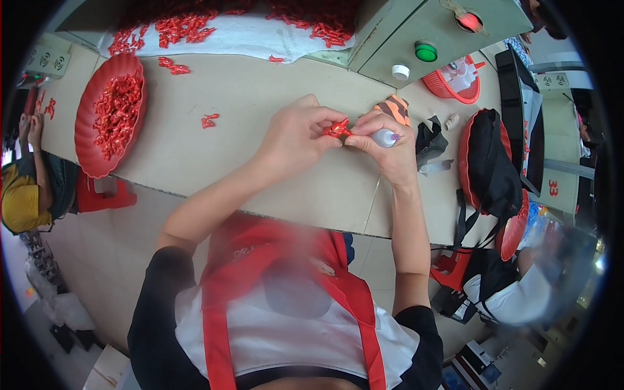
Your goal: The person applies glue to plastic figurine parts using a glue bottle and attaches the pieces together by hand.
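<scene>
So the left hand (296, 133) has thumb and index finger pinched together on one side of a small shiny red piece (337, 128), and the right hand (393, 146) has its thumb and fingertip closed in at the other side. The piece sits right between the two, seemingly held up over the tabletop (260, 84). The right hand is also curled around a small whitish bottle (385, 138), purple tip pointing off to the right, away from the piece. Can't tell which fingers really carry the bottle, or what's in it

That double duty is the weak spot imo. Squeeze harder on the piece and the bottle could get squeezed too, so if it's uncapped something might dribble onto the hand or the table. Ease off instead and the bottle could slide out. The piece is tiny and glossy, so an uneven pinch could make it pop loose, and it'd be easy to mix up with the loose red bits (208, 121) nearby. Also, the orange striped cloth (393, 109) is just beside the right hand, so a careless swing could snag it

The scalloped red tray (86, 120) is well off to the left, probably safe from spills
</scene>
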The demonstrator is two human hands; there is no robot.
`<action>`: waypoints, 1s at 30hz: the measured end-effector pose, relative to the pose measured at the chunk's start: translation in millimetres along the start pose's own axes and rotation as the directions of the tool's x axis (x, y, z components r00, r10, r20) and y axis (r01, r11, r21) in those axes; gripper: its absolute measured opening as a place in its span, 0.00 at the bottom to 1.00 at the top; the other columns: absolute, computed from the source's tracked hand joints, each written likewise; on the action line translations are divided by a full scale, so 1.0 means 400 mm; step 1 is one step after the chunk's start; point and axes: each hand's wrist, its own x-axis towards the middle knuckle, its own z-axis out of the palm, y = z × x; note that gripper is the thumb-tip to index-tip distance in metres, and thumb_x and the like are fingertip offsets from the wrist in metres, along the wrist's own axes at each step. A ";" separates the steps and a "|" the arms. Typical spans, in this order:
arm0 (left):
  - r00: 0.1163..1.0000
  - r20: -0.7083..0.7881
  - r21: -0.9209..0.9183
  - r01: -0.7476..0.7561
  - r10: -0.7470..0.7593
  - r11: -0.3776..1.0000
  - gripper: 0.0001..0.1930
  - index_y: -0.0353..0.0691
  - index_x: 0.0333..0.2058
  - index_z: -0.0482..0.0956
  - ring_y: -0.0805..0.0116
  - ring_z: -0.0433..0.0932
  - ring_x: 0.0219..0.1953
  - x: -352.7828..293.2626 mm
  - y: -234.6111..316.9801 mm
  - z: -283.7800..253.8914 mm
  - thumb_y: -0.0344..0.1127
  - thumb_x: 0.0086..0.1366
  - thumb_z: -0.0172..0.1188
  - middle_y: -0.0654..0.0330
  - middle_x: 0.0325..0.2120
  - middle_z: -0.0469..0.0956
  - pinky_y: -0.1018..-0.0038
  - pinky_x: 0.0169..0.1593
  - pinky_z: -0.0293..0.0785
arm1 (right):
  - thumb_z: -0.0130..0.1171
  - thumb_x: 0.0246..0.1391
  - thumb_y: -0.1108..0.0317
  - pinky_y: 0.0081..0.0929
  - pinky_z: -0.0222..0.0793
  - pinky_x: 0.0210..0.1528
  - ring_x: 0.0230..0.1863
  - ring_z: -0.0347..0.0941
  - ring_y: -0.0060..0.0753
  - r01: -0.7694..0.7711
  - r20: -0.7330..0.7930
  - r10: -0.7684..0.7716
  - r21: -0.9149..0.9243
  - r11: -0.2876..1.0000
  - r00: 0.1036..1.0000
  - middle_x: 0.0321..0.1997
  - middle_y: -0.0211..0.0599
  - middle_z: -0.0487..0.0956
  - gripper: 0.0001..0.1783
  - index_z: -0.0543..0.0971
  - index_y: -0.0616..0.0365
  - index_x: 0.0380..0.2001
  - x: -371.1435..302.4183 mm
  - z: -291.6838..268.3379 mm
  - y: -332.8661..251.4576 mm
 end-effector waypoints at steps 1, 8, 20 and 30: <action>1.000 -0.004 0.009 0.008 -0.008 1.000 0.13 0.34 0.38 0.78 0.76 0.73 0.32 0.000 0.001 0.000 0.19 0.51 0.61 0.63 0.29 0.67 0.82 0.38 0.74 | 0.66 0.35 0.80 0.20 0.64 0.36 0.32 0.70 0.21 -0.035 0.003 0.035 0.011 0.999 0.999 0.28 0.29 0.75 0.07 0.78 0.61 0.21 0.002 -0.001 0.004; 0.999 0.004 0.003 0.038 -0.038 0.999 0.14 0.35 0.39 0.78 0.76 0.73 0.32 0.001 -0.003 -0.004 0.20 0.51 0.61 0.63 0.29 0.67 0.81 0.38 0.73 | 0.66 0.35 0.79 0.21 0.65 0.40 0.36 0.71 0.23 -0.144 0.005 0.144 0.090 0.986 0.990 0.32 0.31 0.76 0.07 0.78 0.61 0.21 0.009 0.002 0.001; 0.994 0.030 -0.006 0.101 -0.101 0.995 0.14 0.35 0.39 0.79 0.77 0.73 0.29 0.005 -0.011 -0.001 0.21 0.51 0.62 0.64 0.28 0.67 0.81 0.37 0.72 | 0.67 0.35 0.78 0.21 0.66 0.39 0.34 0.71 0.22 -0.244 0.013 0.244 0.136 0.960 0.970 0.31 0.30 0.76 0.08 0.77 0.61 0.23 0.008 0.003 -0.005; 0.994 0.028 -0.050 0.105 -0.104 0.993 0.15 0.35 0.40 0.79 0.78 0.72 0.29 0.005 -0.015 0.003 0.20 0.51 0.62 0.65 0.28 0.66 0.81 0.37 0.71 | 0.68 0.36 0.75 0.16 0.66 0.33 0.32 0.70 0.17 -0.341 -0.029 0.344 0.074 0.937 0.939 0.31 0.26 0.76 0.18 0.78 0.59 0.36 0.010 0.001 -0.003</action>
